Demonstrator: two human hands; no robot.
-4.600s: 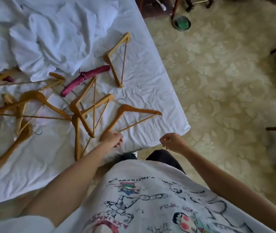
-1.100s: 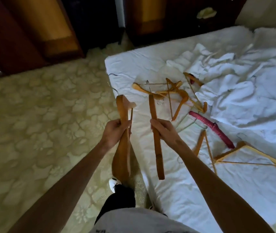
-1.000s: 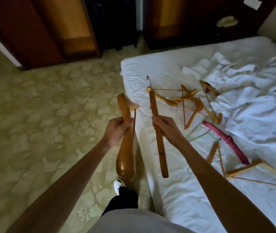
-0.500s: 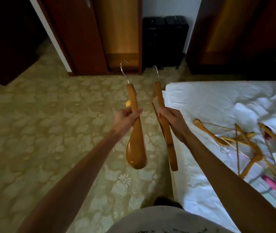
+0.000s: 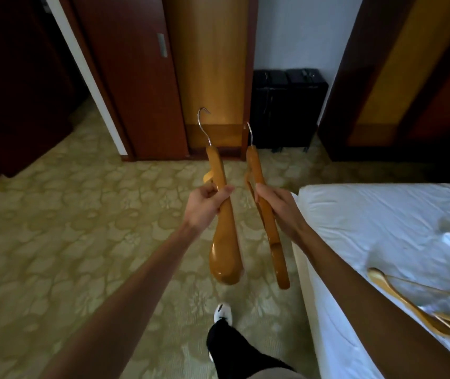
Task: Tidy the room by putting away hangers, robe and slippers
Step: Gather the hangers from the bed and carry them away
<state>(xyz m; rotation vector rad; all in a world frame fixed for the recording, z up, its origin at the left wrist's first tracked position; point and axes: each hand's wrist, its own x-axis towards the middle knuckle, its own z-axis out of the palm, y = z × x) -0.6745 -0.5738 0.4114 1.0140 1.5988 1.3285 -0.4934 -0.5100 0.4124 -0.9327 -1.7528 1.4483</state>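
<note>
My left hand [image 5: 204, 205] grips a broad wooden hanger [image 5: 225, 242] held upright, its metal hook pointing up toward the wardrobe. A slimmer wooden hanger [image 5: 269, 228] is gripped by my right hand [image 5: 280, 207], hook up too. Both hang over the carpet, side by side. More wooden hangers [image 5: 421, 310] lie on the white bed [image 5: 382, 214] at the lower right. Neither the robe nor the slippers show.
A wooden wardrobe [image 5: 169, 77] with a sliding door stands straight ahead. A black suitcase [image 5: 284, 108] sits against the wall beside it. More dark wood panels [image 5: 410, 77] rise at the right. Patterned carpet [image 5: 68, 228] covers the floor; my foot [image 5: 223, 313] steps forward.
I have turned from the bed toward the wardrobe, carrying one hanger in each hand. The wardrobe is closer and the bed has slid to the right.
</note>
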